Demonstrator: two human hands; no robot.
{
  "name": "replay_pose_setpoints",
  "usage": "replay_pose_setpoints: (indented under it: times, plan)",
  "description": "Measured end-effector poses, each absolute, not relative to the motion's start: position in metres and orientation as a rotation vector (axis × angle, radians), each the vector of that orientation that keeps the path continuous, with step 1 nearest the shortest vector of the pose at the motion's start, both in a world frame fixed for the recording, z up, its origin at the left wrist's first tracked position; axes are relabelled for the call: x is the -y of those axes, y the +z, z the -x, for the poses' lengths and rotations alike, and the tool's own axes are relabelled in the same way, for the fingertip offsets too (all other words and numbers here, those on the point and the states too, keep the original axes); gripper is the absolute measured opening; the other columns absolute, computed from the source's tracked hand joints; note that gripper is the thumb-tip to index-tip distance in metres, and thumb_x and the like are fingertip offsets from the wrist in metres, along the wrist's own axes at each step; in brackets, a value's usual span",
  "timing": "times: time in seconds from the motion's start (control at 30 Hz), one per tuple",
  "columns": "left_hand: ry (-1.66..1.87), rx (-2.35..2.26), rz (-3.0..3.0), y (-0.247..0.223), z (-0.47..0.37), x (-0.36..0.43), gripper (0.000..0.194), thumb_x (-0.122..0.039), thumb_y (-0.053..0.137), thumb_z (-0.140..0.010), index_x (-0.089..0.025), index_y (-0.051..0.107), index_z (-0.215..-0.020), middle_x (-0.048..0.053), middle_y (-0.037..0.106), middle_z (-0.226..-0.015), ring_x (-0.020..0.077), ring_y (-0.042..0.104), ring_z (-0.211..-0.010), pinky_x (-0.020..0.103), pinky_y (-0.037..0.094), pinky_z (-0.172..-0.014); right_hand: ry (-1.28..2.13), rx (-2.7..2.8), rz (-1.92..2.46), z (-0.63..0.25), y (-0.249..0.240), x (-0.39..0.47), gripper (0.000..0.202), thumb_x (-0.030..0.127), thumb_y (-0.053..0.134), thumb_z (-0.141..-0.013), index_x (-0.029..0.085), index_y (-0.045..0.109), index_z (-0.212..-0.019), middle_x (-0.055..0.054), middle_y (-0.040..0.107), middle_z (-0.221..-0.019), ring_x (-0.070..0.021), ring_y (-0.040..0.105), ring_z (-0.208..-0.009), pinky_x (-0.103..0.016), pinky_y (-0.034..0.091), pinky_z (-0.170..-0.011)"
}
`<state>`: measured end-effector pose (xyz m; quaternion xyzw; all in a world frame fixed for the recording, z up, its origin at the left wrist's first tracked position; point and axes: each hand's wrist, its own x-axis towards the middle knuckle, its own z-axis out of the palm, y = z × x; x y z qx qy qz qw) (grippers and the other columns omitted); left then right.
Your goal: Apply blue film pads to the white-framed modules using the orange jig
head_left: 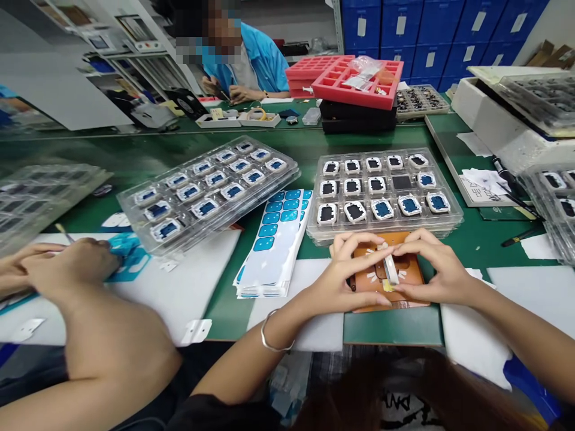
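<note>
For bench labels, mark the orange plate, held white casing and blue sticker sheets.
Orange plate [415, 274], head view: right part.
Held white casing [390, 270], head view: lower part.
Blue sticker sheets [271, 267], head view: top sheet.

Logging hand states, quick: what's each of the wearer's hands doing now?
Left hand: curved, reaching the small white part; whether its grip is closed cannot be told.
Right hand: closed, holding the small white part.

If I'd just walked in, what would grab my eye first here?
Probably the bright red trays piled across the green table, with blue bins behind them at top right. Nearer, right of centre, the left hand and right hand hold a small white piece over an orange board.
</note>
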<state>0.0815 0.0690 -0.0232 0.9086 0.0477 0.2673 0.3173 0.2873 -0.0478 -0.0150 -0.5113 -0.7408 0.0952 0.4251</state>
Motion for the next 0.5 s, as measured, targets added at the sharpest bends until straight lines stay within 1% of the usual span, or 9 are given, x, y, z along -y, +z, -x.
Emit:
replay_pose_setpoints:
  times: [0.07,0.13,0.23,0.37,0.43,0.5]
  plan:
    - [0.642,-0.059,-2.439,-0.023,-0.081,-0.067,0.081,-0.070,0.057,-0.081,-0.040,0.030,-0.151,0.010,0.043,-0.137,0.0308,0.037,-0.124,0.052,0.025,-0.111,0.340,1.792,1.265,-0.286,-0.018,0.050,0.040,0.037,0.074,-0.079,0.025,0.057,-0.113,-0.006,0.065,-0.098,-0.0210,0.063,-0.090,-0.035,0.055,-0.077]
    - [0.624,-0.062,-2.444,-0.024,-0.081,-0.067,0.089,-0.074,0.053,-0.081,-0.039,0.017,-0.155,0.011,0.037,-0.141,0.0329,0.033,-0.126,0.055,0.023,-0.112,0.484,1.712,1.221,-0.286,-0.020,0.051,0.045,0.040,0.073,-0.080,0.025,0.051,-0.116,-0.007,0.065,-0.105,-0.0214,0.067,-0.096,-0.036,0.055,-0.083]
    - [0.650,-0.139,-2.402,-0.024,-0.079,-0.067,0.088,-0.073,0.046,-0.086,-0.037,0.007,-0.156,0.011,0.034,-0.143,0.0327,0.031,-0.126,0.056,0.026,-0.111,0.707,1.589,1.146,-0.292,-0.020,0.051,0.051,0.050,0.071,-0.082,0.026,0.044,-0.118,-0.009,0.068,-0.109,-0.0241,0.068,-0.103,-0.038,0.054,-0.090]
    - [0.675,-0.145,-2.413,-0.022,-0.077,-0.068,0.080,-0.068,0.043,-0.090,-0.037,0.010,-0.156,0.010,0.035,-0.140,0.0314,0.031,-0.124,0.053,0.027,-0.110,1.042,1.389,1.080,-0.301,-0.015,0.050,0.057,0.065,0.066,-0.080,0.027,0.042,-0.115,-0.008,0.072,-0.100,-0.0265,0.070,-0.100,-0.041,0.055,-0.086]
    - [0.670,-0.117,-2.435,-0.022,-0.077,-0.068,0.077,-0.067,0.044,-0.091,-0.036,0.014,-0.155,0.011,0.036,-0.138,0.0316,0.031,-0.123,0.053,0.027,-0.109,1.150,1.274,1.033,-0.304,-0.012,0.048,0.059,0.066,0.067,-0.077,0.027,0.043,-0.114,-0.007,0.072,-0.100,-0.0266,0.072,-0.097,-0.042,0.056,-0.085]
    - [0.652,-0.103,-2.458,-0.022,-0.077,-0.067,0.075,-0.065,0.044,-0.092,-0.036,0.016,-0.155,0.011,0.037,-0.138,0.0319,0.031,-0.123,0.053,0.027,-0.108,1.194,1.187,0.986,-0.305,-0.012,0.045,0.058,0.064,0.069,-0.075,0.027,0.045,-0.111,-0.007,0.072,-0.100,-0.0266,0.072,-0.095,-0.044,0.055,-0.089]
